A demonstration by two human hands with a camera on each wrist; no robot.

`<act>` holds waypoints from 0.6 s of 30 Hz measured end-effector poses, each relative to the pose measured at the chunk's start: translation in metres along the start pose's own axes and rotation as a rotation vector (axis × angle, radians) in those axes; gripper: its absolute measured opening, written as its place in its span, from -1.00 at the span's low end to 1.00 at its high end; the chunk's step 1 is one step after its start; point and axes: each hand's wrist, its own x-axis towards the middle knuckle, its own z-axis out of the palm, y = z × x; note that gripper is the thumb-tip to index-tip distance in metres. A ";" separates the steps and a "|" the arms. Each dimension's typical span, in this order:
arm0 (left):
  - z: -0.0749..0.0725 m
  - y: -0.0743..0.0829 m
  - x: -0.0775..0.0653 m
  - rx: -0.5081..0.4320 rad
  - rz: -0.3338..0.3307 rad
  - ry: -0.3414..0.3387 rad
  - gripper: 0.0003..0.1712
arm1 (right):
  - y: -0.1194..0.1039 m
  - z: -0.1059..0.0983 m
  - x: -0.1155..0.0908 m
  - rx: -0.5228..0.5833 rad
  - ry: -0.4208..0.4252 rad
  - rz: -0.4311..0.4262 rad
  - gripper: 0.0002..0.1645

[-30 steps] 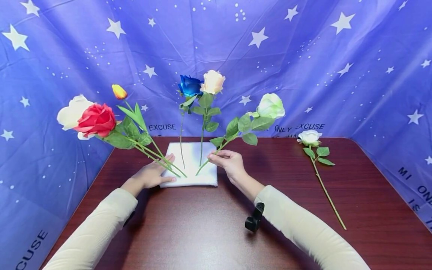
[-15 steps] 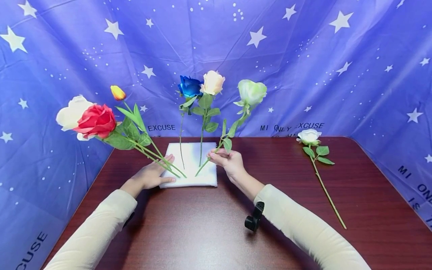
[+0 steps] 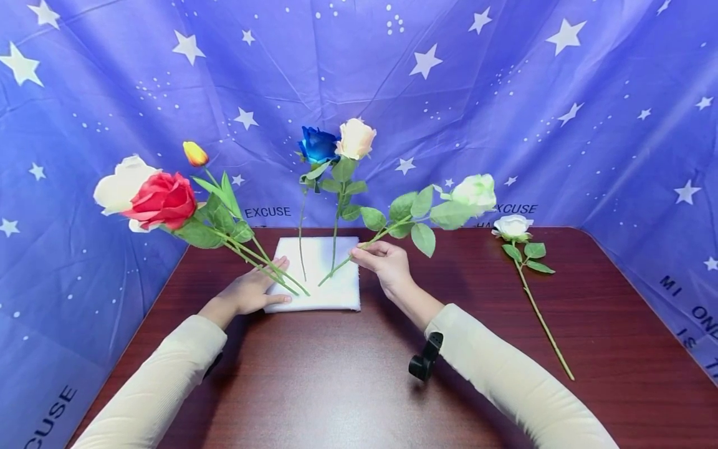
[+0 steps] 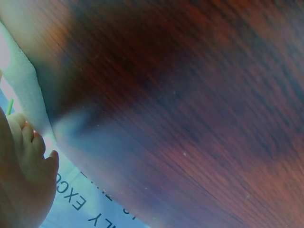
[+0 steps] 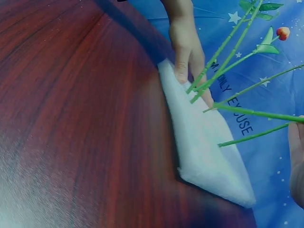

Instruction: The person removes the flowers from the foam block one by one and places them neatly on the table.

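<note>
My left hand (image 3: 247, 293) rests flat along the left side of a white foam block (image 3: 339, 298), its thumb on the front left corner. My right hand (image 3: 388, 265) pinches the stem of a pale green rose (image 3: 473, 192) between thumb and fingers. The rose leans far to the right, and its stem's lower end overlaps the middle of the block. Standing in the foam are a blue rose (image 3: 318, 146), a peach rose (image 3: 356, 140), a red rose (image 3: 164, 201), a cream-white flower (image 3: 120, 184) and a yellow-orange tulip (image 3: 195, 153). The last three slant left over my left hand.
A white rose (image 3: 513, 227) with a long stem lies on the dark wooden table (image 3: 314, 380) at the right. Blue cloth (image 3: 359, 56) printed with stars hangs behind and at both sides. A black device (image 3: 424, 358) is strapped at my right sleeve.
The green rose swings left and upright, then back down further to the right as my right hand turns its stem. Its lower end shifts slightly left and back. The left hand stays put.
</note>
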 end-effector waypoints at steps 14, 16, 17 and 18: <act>0.003 -0.002 0.001 0.008 -0.002 0.005 0.00 | -0.014 -0.026 -0.002 -0.062 -0.050 -0.093 -0.72; 0.002 -0.002 0.001 0.010 0.000 0.006 0.00 | -0.017 -0.031 -0.003 -0.077 -0.051 -0.099 -0.74; 0.002 -0.002 0.000 0.008 -0.002 0.004 0.00 | -0.018 -0.033 -0.003 -0.083 -0.050 -0.096 -0.77; 0.001 -0.002 0.000 0.003 -0.003 0.002 0.00 | -0.020 -0.036 -0.004 -0.087 -0.053 -0.094 -0.78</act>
